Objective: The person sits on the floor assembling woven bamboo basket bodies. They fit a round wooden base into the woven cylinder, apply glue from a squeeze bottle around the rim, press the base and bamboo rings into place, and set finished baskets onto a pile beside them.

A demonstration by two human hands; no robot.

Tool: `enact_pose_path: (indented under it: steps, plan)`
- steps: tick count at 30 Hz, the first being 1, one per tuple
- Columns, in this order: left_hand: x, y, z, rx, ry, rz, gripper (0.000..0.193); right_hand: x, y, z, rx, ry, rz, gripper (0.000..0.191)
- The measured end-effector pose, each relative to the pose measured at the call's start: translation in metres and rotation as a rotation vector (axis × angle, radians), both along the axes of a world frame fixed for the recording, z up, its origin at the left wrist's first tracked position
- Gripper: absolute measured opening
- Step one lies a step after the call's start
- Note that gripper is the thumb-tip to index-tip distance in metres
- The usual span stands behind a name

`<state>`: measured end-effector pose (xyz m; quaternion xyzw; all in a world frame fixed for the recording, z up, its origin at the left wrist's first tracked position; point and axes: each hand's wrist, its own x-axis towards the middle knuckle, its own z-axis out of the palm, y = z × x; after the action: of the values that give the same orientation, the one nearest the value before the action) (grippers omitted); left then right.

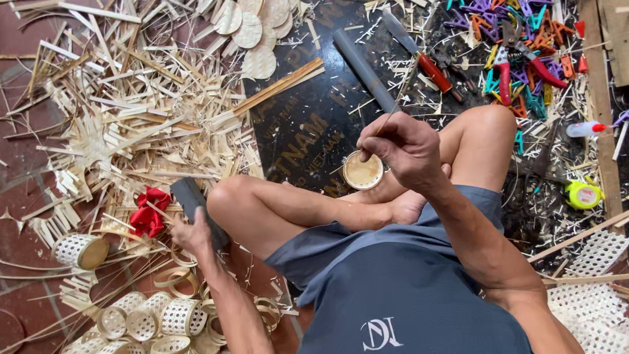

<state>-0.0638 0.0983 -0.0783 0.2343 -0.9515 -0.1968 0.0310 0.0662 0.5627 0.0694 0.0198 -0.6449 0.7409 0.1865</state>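
Right hand (403,147) pinches a thin bamboo stick (398,98), angled up and away, directly above the small round woven bamboo disc (363,172) on the dark board; left hand (193,231), far off, grips a dark flat block (193,200).

- Hands: 2. Left hand (190,233), right hand (403,147).
- Dark flat block (195,203): 1, in left hand.
- Thin stick (401,98): 1, in right hand.
- Round shallow lid (362,172): 1, on dark board (301,124).
- Red ribbon bow (149,211): 1.
- Grey tube (364,70): 1.
- Red-handled tools: approx 3; knife (419,56), cutters (524,56) w/ 2 red grips.
- Glue bottle (586,128): 1.
- Yellow tape measure (583,195): 1.
- Small woven baskets (147,321): approx 7 lower left, plus 1 apart (80,250).
- Woven discs (255,29): approx 6, overlapping, count unsure.
- Bamboo strips (131,111): too many to count.
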Motion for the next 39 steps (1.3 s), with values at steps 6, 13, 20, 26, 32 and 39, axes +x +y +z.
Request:
enact_pose_path:
  steps: [6, 13, 20, 26, 32, 39]
  plan:
    - [0.029, 0.104, 0.071, 0.687, 0.5, -0.359, 0.017, 0.017, 0.005, -0.004, -0.065, -0.027, -0.215, 0.013]
    - [0.078, 0.253, 0.087, 1.637, -0.511, -0.822, 0.03, 0.023, 0.001, -0.023, -0.186, 0.06, -0.258, 0.02]
    - [0.102, 0.271, 0.08, 0.593, 0.293, -1.195, 0.012, 0.056, 0.003, -0.052, -0.118, -0.042, -0.386, 0.018]
    - [0.115, 0.256, 0.062, 0.375, 0.376, -1.14, 0.012, 0.088, -0.022, -0.067, -0.219, -0.245, -0.374, 0.016]
    - [0.134, 0.234, 0.062, 0.418, 0.335, -1.46, 0.011, 0.112, -0.031, -0.013, 0.894, -0.02, -0.075, 0.011]
    - [0.135, 0.232, 0.048, 0.318, 0.346, -1.449, 0.015, 0.092, -0.019, -0.035, 1.211, -0.247, 0.236, 0.014]
